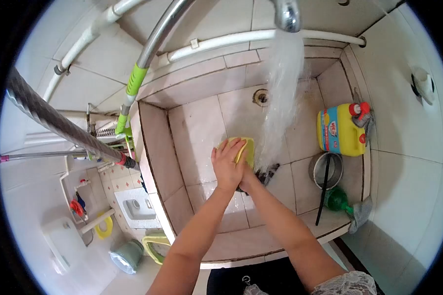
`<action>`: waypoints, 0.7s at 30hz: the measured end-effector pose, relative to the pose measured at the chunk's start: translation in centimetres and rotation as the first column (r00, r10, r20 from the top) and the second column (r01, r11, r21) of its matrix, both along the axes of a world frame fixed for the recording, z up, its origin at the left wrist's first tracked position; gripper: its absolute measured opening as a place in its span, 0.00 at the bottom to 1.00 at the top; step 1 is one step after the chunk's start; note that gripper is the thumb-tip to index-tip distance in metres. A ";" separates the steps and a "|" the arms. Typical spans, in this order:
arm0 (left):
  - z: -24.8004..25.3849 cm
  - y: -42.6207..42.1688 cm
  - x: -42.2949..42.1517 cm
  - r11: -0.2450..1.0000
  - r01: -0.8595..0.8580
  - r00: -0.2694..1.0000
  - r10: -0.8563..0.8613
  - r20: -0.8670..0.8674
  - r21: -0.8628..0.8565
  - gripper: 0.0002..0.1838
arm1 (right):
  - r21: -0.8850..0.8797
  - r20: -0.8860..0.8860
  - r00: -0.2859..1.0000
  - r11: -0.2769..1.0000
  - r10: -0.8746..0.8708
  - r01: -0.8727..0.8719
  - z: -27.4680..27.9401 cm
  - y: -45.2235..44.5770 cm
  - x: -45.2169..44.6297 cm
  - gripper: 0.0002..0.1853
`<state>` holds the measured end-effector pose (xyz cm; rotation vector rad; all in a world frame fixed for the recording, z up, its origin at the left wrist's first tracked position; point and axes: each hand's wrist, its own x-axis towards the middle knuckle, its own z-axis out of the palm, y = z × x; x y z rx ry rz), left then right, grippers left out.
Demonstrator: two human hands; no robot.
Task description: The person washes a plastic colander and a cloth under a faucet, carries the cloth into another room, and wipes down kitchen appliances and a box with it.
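Note:
In the tiled sink basin (pixel 197 118), my two hands are together around a yellow cloth (pixel 250 150), which could also be a thin sponge. My left hand (pixel 227 164) lies over its near side with the fingers bent onto it. Lower and to the right, my right hand (pixel 248 181) presses against it from beneath, its fingers mostly hidden. Just right of the cloth, a stream of water (pixel 283 93) falls from the metal tap (pixel 287 17). A dark, patterned thing (pixel 268 174) shows behind my right hand; its kind is unclear.
At the basin's right stand a yellow detergent jug (pixel 342 130), a metal pot (pixel 326 170) with a black handle, and a green bottle (pixel 337 199). A drain (pixel 261 97) sits at the back. Mop poles (pixel 136 81) lean on the left; a squat toilet (pixel 137 206) lies beyond.

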<state>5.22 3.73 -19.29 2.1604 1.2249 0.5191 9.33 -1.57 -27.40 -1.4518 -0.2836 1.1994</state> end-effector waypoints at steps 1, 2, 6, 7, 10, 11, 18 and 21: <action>0.7 0.2 0.3 1.000 -0.018 0.999 0.018 -0.031 -0.014 0.16 | -0.007 -0.470 0.854 0.968 -0.225 0.251 3.9 0.8 1.4 0.22; 1.0 0.2 0.7 0.999 -0.041 0.997 0.039 -0.062 -0.034 0.15 | -0.132 -0.814 0.460 0.884 -0.355 0.449 5.6 1.1 2.6 0.22; 0.9 0.4 0.8 0.998 0.018 1.000 -0.019 -0.018 -0.057 0.17 | -0.185 -0.829 0.379 0.842 -0.411 0.507 5.5 1.3 3.6 0.21; 0.8 0.8 0.6 0.995 0.016 1.000 -0.015 0.009 -0.097 0.18 | -0.117 -0.748 0.547 0.886 -0.376 0.449 6.0 1.1 2.6 0.21; 0.4 1.3 0.4 0.983 -0.006 0.999 0.014 0.048 -0.182 0.20 | 0.027 -0.429 0.877 0.968 -0.215 0.251 6.3 -1.5 0.5 0.21; 0.5 0.7 0.7 0.983 -0.015 0.999 0.021 0.031 -0.182 0.21 | 0.034 -0.411 0.882 0.963 -0.231 0.268 5.8 -2.4 0.4 0.21; 0.2 -0.4 -0.1 0.989 0.033 0.998 -0.041 -0.049 -0.142 0.18 | 0.130 0.144 0.933 0.941 -0.330 0.313 -4.0 0.1 0.7 0.21; -1.8 -1.8 0.1 1.000 0.012 1.000 -0.012 0.012 -0.019 0.17 | -0.043 -0.159 0.853 0.867 -0.497 0.497 0.9 1.1 2.9 0.26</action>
